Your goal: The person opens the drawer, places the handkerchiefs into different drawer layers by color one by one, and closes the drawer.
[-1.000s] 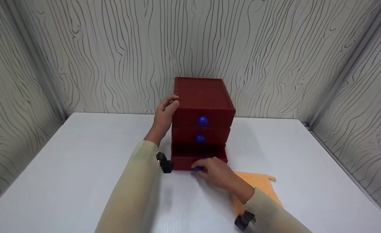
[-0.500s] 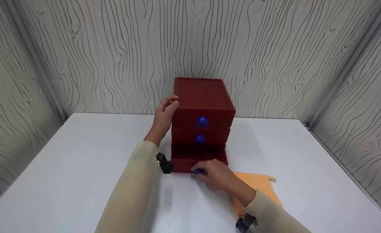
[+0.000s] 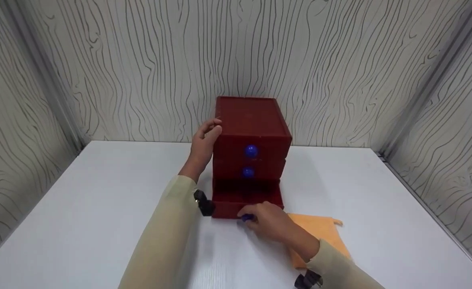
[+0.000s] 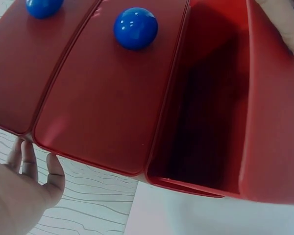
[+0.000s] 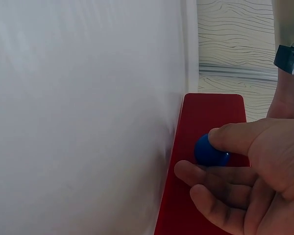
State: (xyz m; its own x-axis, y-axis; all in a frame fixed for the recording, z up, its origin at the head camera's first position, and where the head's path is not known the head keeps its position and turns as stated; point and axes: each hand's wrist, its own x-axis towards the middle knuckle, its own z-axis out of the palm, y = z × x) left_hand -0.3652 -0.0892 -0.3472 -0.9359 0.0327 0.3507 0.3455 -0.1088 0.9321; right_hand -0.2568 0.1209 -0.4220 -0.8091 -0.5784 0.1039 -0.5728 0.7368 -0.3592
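Note:
A dark red drawer cabinet (image 3: pixel 252 116) with three stacked drawers stands on the white table. Its bottom drawer (image 3: pixel 225 210) is pulled out, and the dark inside shows in the left wrist view. My right hand (image 3: pixel 270 220) pinches that drawer's round blue knob (image 5: pixel 209 151) between thumb and fingers. My left hand (image 3: pixel 203 144) rests its fingertips against the cabinet's left side, near the top edge. The upper two drawers are closed, each with a blue knob (image 4: pixel 135 28) on its front.
An orange cloth (image 3: pixel 320 230) lies flat to the right of the drawer, partly under my right forearm. Behind the cabinet rises a wall (image 3: pixel 151 72) with a wood-grain pattern, and similar panels flank the white table (image 3: pixel 99 208).
The bottom drawer has slid a little farther out toward me, with my right hand moving along on its knob. My left hand stays where it was on the cabinet's side.

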